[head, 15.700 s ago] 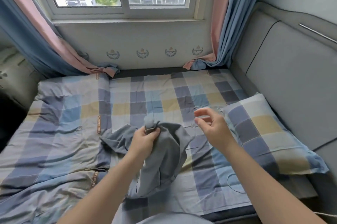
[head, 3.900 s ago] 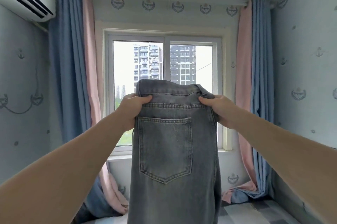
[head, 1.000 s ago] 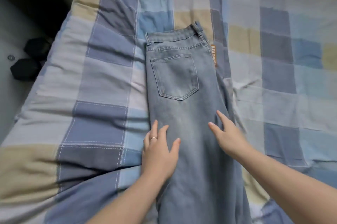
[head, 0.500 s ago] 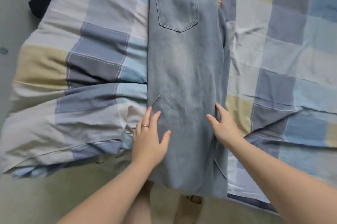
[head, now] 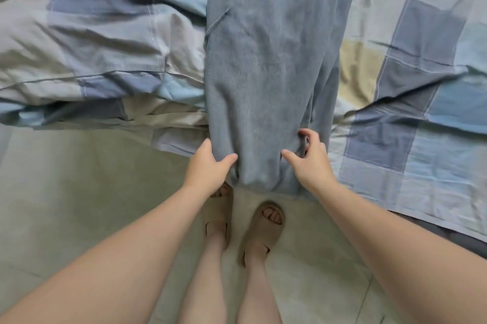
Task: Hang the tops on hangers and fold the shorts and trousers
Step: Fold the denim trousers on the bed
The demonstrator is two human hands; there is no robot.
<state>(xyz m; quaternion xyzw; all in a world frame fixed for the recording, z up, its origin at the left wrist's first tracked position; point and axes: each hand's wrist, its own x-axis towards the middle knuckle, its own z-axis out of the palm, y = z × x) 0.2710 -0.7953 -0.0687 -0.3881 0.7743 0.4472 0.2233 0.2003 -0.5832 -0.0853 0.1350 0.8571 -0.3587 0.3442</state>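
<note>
Checked blue-and-beige bedding (head: 421, 34) bears faded blue denim trousers (head: 271, 60), lying flat. Left hand (head: 208, 167) and right hand (head: 312, 163) clutch the 6 o'clock hem end — first fold seemingly not yet made.

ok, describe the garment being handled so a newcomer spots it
Start at the checked blue-and-beige bed cover. Across it lies a pair of faded light-blue denim jeans, lower end gripped by left hand and right hand. It alone is plain.

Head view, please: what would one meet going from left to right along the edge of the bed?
In order: rumpled quilt → left hand → jeans → right hand → checked sheet.
</note>
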